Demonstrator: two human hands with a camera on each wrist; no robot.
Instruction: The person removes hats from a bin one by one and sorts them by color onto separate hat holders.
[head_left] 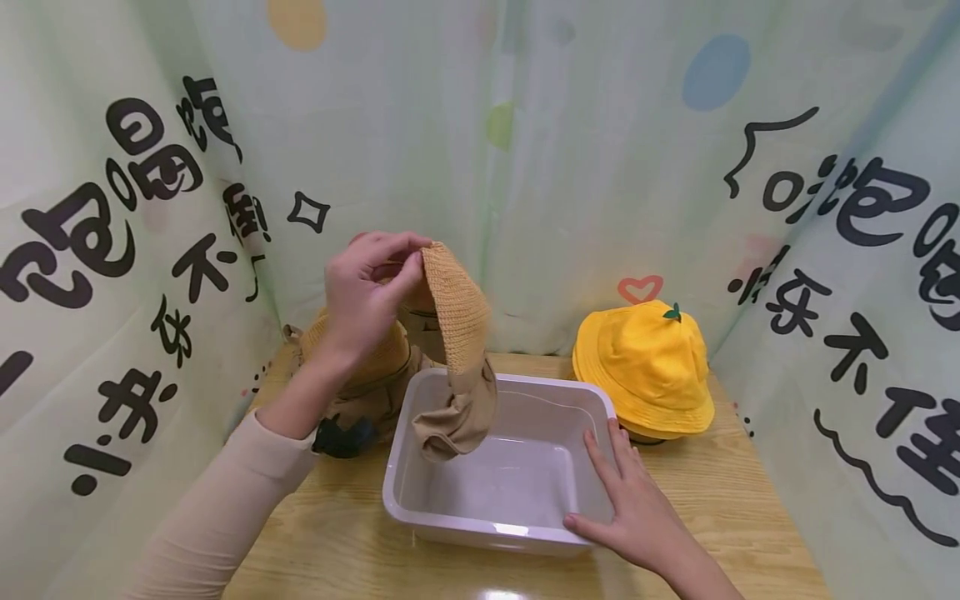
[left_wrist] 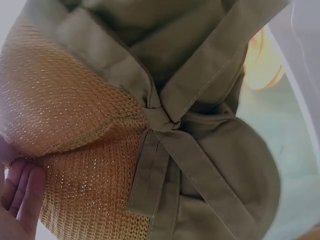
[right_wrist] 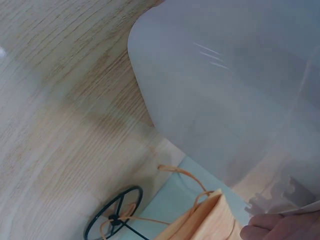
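Note:
My left hand pinches a straw hat by its woven tan crown. The hat hangs over the left part of a pale plastic basin, its khaki cloth brim drooping and folded. Up close in the left wrist view, a knotted cloth bow shows where the weave meets the brim. My right hand rests on the basin's right front corner, fingers spread over the rim and thumb on the front edge. In the right wrist view, the basin's smooth outer wall fills the upper right.
More tan-and-khaki hats stand behind my left forearm, with a dark object below them. Right of the basin, a yellow bucket hat with a green sprout sits on a stand with a dark wire base. Printed curtains enclose the wooden table.

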